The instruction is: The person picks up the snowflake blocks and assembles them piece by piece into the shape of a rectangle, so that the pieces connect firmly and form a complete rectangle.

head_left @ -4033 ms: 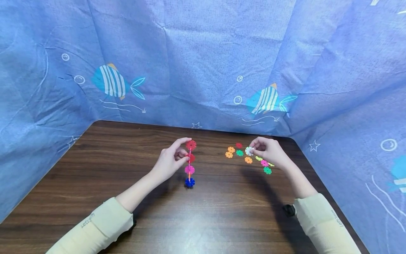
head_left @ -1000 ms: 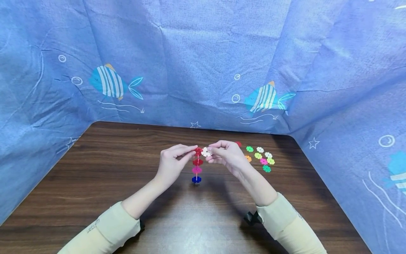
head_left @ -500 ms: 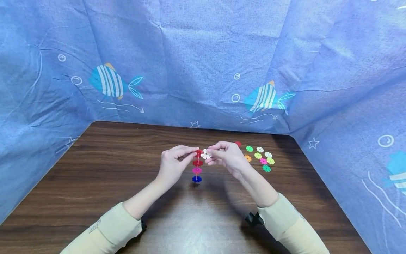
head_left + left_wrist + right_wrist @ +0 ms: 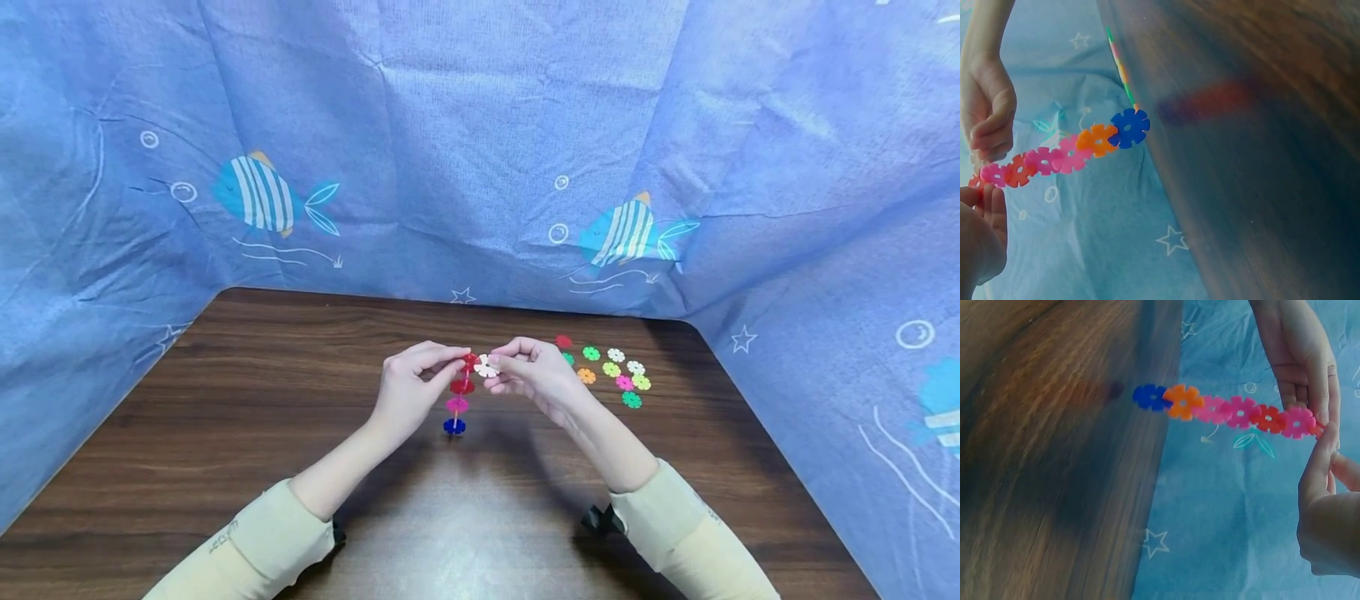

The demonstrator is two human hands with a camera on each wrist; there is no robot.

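My left hand [image 4: 412, 385] pinches the top red snowflake disc [image 4: 470, 362] of a chain of interlocking flower-shaped discs. The chain hangs off the table, ending in a blue disc [image 4: 454, 427]. An orange disc [image 4: 1099, 141] joins the blue one in the left wrist view, followed by pink discs [image 4: 1242, 412] and a red one [image 4: 1269, 419] in the right wrist view. Between thumb and fingers, my right hand [image 4: 546, 382] holds a white snowflake disc [image 4: 486, 367] against the top red disc's edge. Fingers hide whether their slots interlock.
Several loose discs lie on the wooden table [image 4: 300, 367] to the right, among them an orange disc [image 4: 586, 377], a pink disc [image 4: 625, 382] and a green disc [image 4: 632, 400]. A blue fish-print curtain [image 4: 480, 150] surrounds the table's back and sides.
Four seconds ago my right hand was at the loose discs with the white disc; it has come left to the chain. Lately both hands barely move, while the chain's lower end swings slightly left.
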